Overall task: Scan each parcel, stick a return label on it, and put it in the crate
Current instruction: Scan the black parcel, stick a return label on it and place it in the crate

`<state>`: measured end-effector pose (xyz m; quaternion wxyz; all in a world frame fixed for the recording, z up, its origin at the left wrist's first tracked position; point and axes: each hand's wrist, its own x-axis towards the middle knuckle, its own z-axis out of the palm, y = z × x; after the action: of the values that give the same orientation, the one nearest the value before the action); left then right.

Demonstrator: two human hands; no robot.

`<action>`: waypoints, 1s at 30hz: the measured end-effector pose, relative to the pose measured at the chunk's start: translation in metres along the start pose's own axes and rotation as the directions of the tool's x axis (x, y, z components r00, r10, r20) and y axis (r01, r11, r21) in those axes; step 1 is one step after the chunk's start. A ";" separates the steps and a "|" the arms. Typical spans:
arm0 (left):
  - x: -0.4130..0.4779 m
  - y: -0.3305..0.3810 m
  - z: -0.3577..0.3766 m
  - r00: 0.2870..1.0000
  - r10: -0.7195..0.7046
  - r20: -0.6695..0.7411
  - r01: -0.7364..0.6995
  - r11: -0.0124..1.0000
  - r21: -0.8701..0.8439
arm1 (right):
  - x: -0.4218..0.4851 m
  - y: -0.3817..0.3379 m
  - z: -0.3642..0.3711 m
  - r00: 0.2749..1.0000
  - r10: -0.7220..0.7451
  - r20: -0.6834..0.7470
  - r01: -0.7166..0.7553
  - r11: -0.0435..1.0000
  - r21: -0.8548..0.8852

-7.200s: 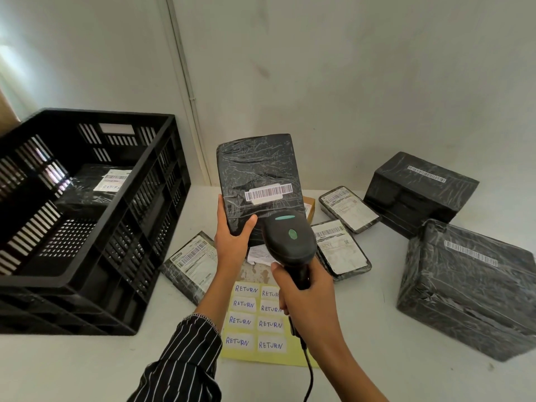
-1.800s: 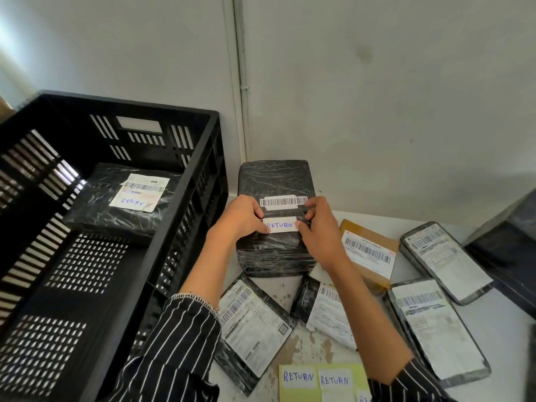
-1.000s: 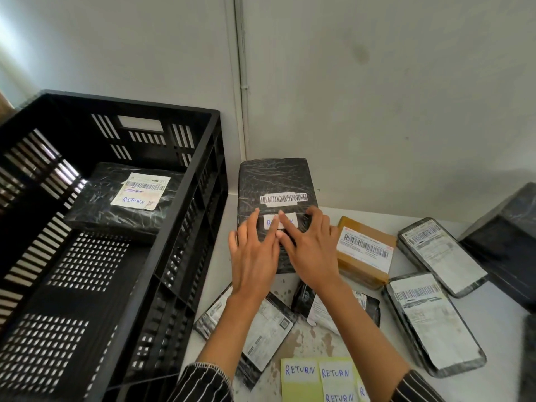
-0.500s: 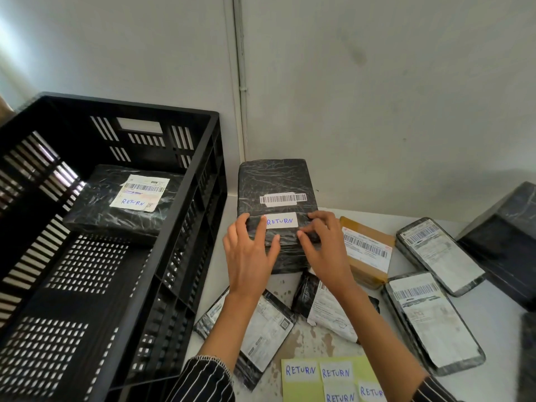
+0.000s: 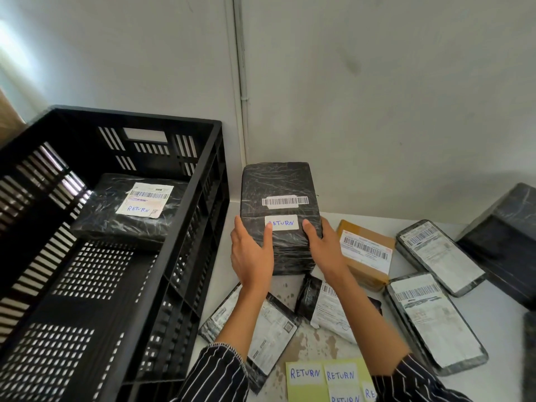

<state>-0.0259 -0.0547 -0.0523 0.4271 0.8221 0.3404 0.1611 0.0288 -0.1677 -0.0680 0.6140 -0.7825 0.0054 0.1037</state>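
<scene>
White table (image 5: 501,320) against a plain grey wall (image 5: 377,97), black crate (image 5: 145,115) at left w/ one labelled parcel (image 5: 110,216) already lying inside (its own RETURN sticker shows). On the table, just beside the crate's right wall, stands the parcel (image 5: 280,184): a black box in crinkled stretch film. It has a barcode strip (image 5: 285,201) on top and a RETURN label (image 5: 282,222) stuck below that.

The left hand (image 5: 252,253) clasps its left side, thumb up on top touching the label's edge. The right hand (image 5: 324,248) clasps the right side, thumb on top just right of the label. Both are grasping. Its base seems to rest on the table, though I can't tell for sure.

Handling, my guess:
- Rigid carton underneath, so it shd keep shape under a squeeze.
- Film is glossy, prob. slippery, and loose wrinkles may slide over the box.
- Weight unknown, but the bulk says use two hands.
- Best hold is on opposite side faces, fingers round the edges, palms pressing in, thumbs off the fresh label.

Brown parcel (image 5: 365,256) and flat mailers (image 5: 435,320) crowd the right & front, w/ the label sheet (image 5: 307,393) at the near edge. So lift straight up before swinging over the crate rim.
</scene>
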 end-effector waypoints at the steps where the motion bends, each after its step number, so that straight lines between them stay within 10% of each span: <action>1: -0.002 0.002 -0.002 1.000 0.020 -0.009 -0.020 0.999 -0.029 | -0.005 -0.003 -0.001 1.000 -0.012 -0.010 0.012 1.000 0.026; 30: -0.150 0.126 -0.258 0.800 0.358 -0.481 -0.533 0.792 -0.296 | -0.215 -0.222 -0.050 0.742 -0.663 0.098 0.608 0.727 0.319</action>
<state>-0.2239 -0.0566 0.2043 0.4619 0.7178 0.1693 0.4927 -0.1433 -0.1872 0.1924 0.7084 -0.6314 -0.3134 -0.0354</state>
